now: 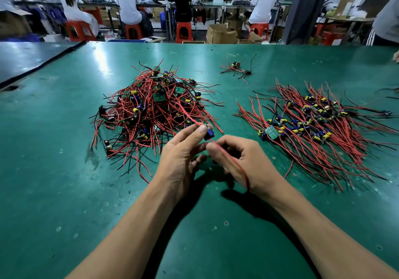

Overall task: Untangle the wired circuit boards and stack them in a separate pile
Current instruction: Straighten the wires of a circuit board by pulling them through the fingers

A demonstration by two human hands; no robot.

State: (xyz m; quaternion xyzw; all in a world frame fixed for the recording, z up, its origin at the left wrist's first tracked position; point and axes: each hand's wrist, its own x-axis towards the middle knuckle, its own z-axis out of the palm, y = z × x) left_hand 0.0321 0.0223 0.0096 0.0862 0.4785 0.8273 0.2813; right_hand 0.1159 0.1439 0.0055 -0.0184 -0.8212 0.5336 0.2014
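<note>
A tangled heap of small circuit boards with red and black wires (151,108) lies on the green table (54,170), left of centre. To the right lies a sorted pile of boards (319,125) with their wires fanned out side by side. My left hand (183,155) pinches one small board with a blue part (209,135) between thumb and fingers, just in front of the heap. A red wire (232,161) runs from that board across my right hand (244,162), whose curled fingers pinch it near the board. Another red wire leads from the board back into the heap.
A small separate cluster of boards and wires (236,69) lies farther back, centre right. A dark seam (43,62) crosses the table's left corner. Several people sit on red stools (183,31) at benches behind. Another person's hand (396,56) shows at the right edge.
</note>
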